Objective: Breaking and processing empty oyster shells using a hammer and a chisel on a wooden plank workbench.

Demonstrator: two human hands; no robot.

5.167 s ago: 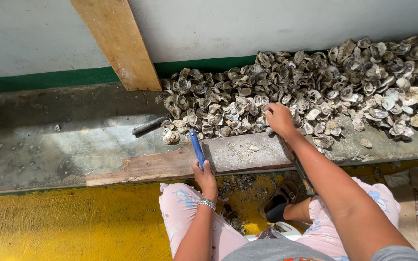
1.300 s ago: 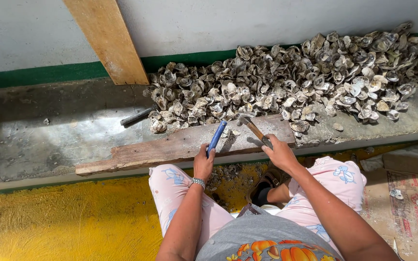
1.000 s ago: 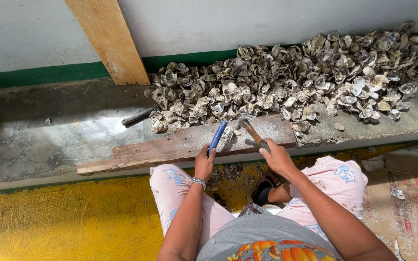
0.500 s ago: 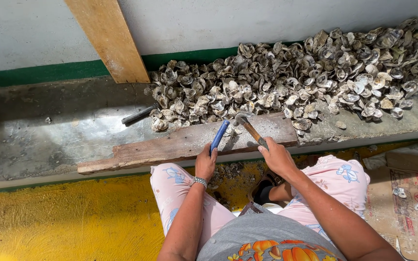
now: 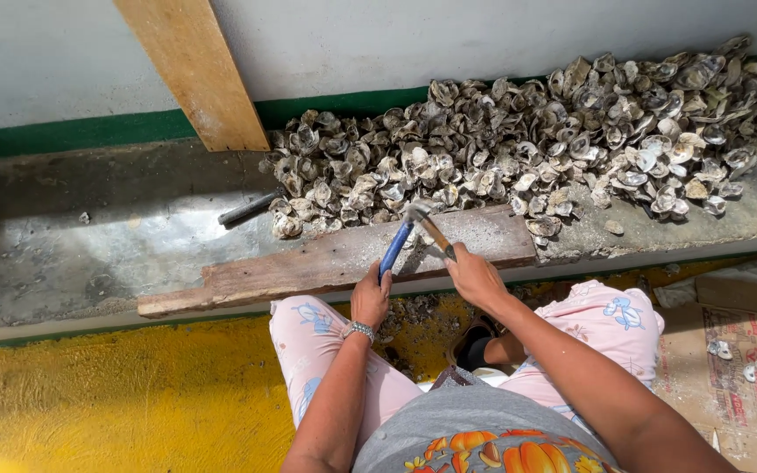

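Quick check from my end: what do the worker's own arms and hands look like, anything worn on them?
Both arms are bare, with no sleeves in view and no gloves. The left hand has a silver beaded bracelet at its wrist; the right hand and its wrist wear nothing visible.

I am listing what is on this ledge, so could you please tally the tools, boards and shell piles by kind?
Blue-handled tool in the left hand: 1
Wooden-handled hammer in the right hand: 1
Dark handle sticking out of the pile: 1
Flat wooden board: 1
Leaning plank: 1
Shell pile: 1
Total: 6
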